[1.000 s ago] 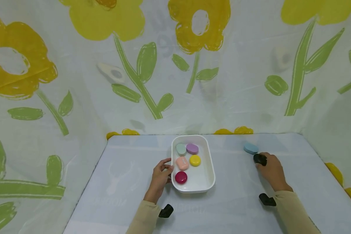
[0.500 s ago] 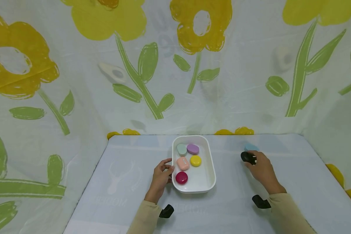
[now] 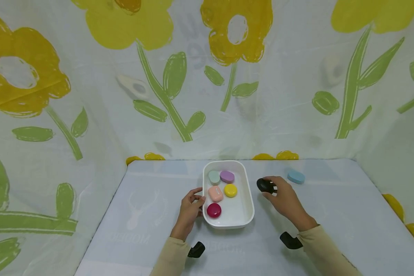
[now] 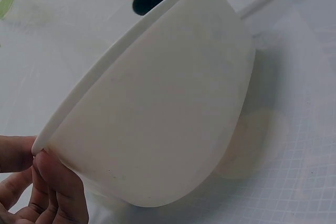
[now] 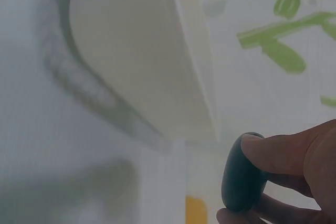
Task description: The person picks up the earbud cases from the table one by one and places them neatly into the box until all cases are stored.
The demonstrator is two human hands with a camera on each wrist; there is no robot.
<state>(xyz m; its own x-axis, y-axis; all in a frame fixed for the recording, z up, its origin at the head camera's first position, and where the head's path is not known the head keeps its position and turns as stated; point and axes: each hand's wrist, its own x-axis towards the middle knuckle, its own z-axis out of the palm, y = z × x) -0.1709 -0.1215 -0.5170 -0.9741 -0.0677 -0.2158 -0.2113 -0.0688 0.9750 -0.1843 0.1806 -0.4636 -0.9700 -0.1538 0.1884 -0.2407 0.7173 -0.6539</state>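
left hand (image 3: 189, 211): fingers pinching the rim of the white, plastic-looking, rounded-rectangular tray (image 3: 239, 214); same spot as 0.5 s ago.
right hand (image 3: 287, 199): thumb and fingertips curled round the smooth black oval piece (image 3: 265, 185) (reads dark green at the right wrist).
black piece: shifted left over the table (image 3: 151, 214); now just right of the tray, outside it.
light-blue rounded block (image 3: 296, 176): on the table, uncovered again, apart from the right hand.
tray contents: unchanged, 5 rounded pieces: pale green (image 3: 214, 177), purple (image 3: 227, 176), pink (image 3: 215, 194), yellow (image 3: 230, 190), glossy red (image 3: 214, 210).
meaning: black piece looks mid-carry; tray count stays 5.
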